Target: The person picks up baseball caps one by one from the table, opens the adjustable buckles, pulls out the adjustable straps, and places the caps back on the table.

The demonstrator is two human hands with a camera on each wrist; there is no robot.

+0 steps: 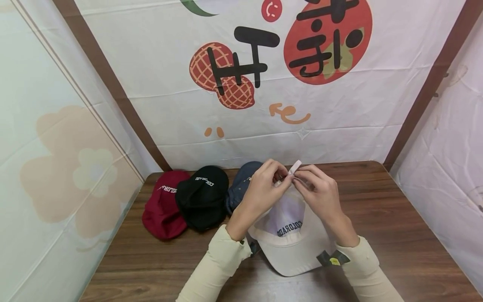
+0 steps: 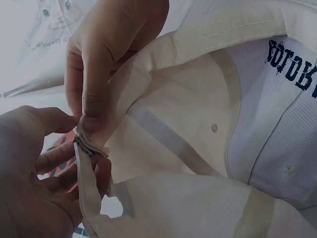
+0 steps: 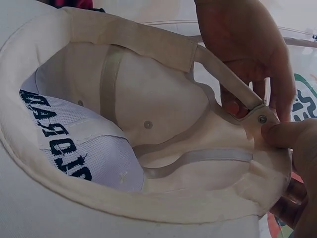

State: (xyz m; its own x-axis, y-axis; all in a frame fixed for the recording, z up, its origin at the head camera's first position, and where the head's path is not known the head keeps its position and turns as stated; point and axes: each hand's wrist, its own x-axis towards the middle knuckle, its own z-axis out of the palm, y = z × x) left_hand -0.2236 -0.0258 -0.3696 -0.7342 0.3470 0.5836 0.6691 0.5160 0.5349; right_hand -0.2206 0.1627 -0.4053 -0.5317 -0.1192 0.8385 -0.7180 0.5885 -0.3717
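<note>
A cream baseball cap [image 1: 290,256] is tilted up off the table, its brim towards me and its hollow inside facing me. Dark lettering shows through reversed on the pale mesh front panel [image 3: 84,134]. At the back of the cap, my left hand [image 1: 264,186] pinches the narrow adjustment strap [image 2: 88,186] beside a small metal buckle [image 2: 83,145]. Opposite it, my right hand [image 1: 320,191] grips the cap's rear edge near the buckle, thumb on the fabric by a round metal stud [image 3: 262,119]. A loose strap end [image 1: 295,166] sticks up between both hands.
Left of the cap, a red cap [image 1: 160,214], a black cap [image 1: 203,201] and a navy cap [image 1: 237,188] lie in an overlapping row on the wooden table [image 1: 396,239]. White printed cloth [image 1: 158,113] hangs behind and at both sides.
</note>
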